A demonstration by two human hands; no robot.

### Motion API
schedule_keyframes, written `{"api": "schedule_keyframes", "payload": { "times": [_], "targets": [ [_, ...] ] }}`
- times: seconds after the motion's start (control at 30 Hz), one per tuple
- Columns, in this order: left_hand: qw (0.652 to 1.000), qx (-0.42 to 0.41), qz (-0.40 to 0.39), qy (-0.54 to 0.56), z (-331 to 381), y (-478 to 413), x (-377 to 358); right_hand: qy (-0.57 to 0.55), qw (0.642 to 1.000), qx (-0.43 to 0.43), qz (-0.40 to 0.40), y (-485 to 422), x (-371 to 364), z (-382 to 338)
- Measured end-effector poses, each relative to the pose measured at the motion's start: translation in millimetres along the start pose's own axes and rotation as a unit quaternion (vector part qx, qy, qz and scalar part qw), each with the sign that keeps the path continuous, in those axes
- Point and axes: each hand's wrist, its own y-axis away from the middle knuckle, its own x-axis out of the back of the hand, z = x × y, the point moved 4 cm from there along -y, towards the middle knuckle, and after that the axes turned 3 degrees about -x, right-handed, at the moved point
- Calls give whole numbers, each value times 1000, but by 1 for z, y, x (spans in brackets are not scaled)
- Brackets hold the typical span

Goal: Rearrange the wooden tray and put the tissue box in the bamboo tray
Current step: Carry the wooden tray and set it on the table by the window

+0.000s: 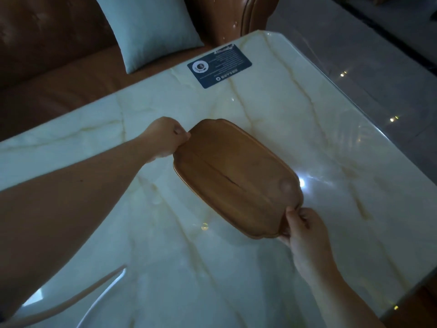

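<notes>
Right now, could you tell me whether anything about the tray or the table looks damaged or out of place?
The wooden tray, held at both ends by the left hand and right hand, shows a dark line along its middle that looks like a crack. It also lies diagonally across the marble table. No tissue box is in view.

hands (165,138): 2 | wooden tray (236,178): 1 | table (331,143): 1 | card (219,65): 1 | cushion (151,29): 1
</notes>
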Motion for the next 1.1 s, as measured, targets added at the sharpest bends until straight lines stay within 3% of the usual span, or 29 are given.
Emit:
{"api": "schedule_keyframes", "payload": {
  "times": [0.2, 0.33, 0.57, 0.7, 1.1],
  "targets": [
    [977, 90, 78, 176, -40, 50, 9, 189, 962, 196, 5, -19, -9, -66],
    [960, 116, 142, 210, -63, 92, 26, 249, 924, 290, -23, -9, -36, -94],
    [951, 123, 232, 165, -108, 174, 82, 247, 911, 325, -68, 40, -96, -115],
    [932, 126, 295, 167, -140, 225, 124, 260, 883, 374, -108, 84, -141, -124],
    [884, 142, 410, 175, -266, 428, 253, 297, 825, 441, -194, 279, -286, -110]
  ]
}}
